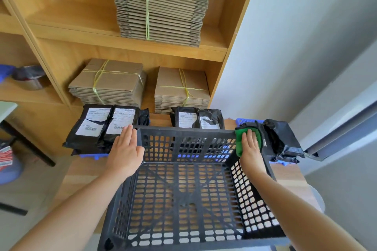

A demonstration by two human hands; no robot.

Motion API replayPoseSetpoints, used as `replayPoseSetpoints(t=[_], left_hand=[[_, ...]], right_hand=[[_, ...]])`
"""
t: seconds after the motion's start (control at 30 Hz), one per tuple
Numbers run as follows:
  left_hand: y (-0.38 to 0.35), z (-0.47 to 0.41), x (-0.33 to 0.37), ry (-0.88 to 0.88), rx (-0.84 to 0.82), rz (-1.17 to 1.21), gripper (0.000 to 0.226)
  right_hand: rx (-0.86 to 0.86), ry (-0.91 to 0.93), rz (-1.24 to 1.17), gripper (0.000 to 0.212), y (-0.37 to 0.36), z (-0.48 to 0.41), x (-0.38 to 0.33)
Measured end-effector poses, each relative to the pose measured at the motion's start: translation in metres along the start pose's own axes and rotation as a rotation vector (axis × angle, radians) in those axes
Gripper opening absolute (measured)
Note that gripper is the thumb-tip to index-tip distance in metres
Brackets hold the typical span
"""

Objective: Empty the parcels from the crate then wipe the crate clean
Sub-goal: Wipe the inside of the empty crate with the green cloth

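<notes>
The person's left hand (126,149) lies flat on the far-left corner of the black lattice crate (183,131), fingers straight and close together, the palm over the rim and the thumb hanging down inside the wall. The right hand (250,144) lies on the far-right corner, fingers straight and slightly spread, pressing a green cloth (238,138) against the rim. The cloth drapes over the corner and shows to the left of and beyond the fingers. Neither hand curls round anything.

The crate stands on the wooden desk (81,171) between the two forearms, its open top toward the camera and its slotted floor bare of parcels.

Just beyond the left hand's fingertips lies a group of black parcels (98,126) with white labels, overlapping one another. Part of the group lies on something blue and plastic, whose edge shows beside the left wrist. Between the two hands, past the crate's far wall, lies a second pair of labelled parcels (195,118). To the right of the right hand, touching the cloth's outer edge, lies a crumpled black bag parcel (281,138).

Farther beyond both hands stands a wooden shelf unit (61,32) that holds three bundles of flattened cardboard (159,8) tied with yellow string, one on the upper shelf and two on the lower.
</notes>
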State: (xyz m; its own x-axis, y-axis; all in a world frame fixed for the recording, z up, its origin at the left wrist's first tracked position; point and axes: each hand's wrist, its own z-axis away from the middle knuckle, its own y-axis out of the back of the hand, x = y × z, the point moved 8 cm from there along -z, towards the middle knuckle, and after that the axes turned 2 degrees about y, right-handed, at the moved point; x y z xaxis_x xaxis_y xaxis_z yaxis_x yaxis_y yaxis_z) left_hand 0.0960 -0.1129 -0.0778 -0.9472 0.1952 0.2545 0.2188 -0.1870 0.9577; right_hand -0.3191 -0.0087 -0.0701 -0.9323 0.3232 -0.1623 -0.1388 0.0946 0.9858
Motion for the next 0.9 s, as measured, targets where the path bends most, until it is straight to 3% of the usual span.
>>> replayPoseSetpoints(t=[0.1, 0.27, 0.67, 0.9], left_hand=[[-0.001, -0.001, -0.001, 0.004, 0.005, 0.002, 0.065], [0.0, -0.002, 0.001, 0.009, 0.024, 0.007, 0.063], [-0.011, -0.007, -0.006, -0.012, 0.042, -0.006, 0.073], [-0.01, -0.007, -0.005, -0.01, 0.041, -0.007, 0.07]], right_hand=[[0.056, -0.144, -0.22, 0.092, -0.023, -0.005, -0.008], [0.165, -0.193, -0.428, 0.103, -0.06, -0.003, -0.015], [0.155, -0.489, -0.753, 0.09, -0.149, 0.002, -0.023], [0.013, -0.797, -1.083, 0.067, -0.194, 0.008, -0.042]])
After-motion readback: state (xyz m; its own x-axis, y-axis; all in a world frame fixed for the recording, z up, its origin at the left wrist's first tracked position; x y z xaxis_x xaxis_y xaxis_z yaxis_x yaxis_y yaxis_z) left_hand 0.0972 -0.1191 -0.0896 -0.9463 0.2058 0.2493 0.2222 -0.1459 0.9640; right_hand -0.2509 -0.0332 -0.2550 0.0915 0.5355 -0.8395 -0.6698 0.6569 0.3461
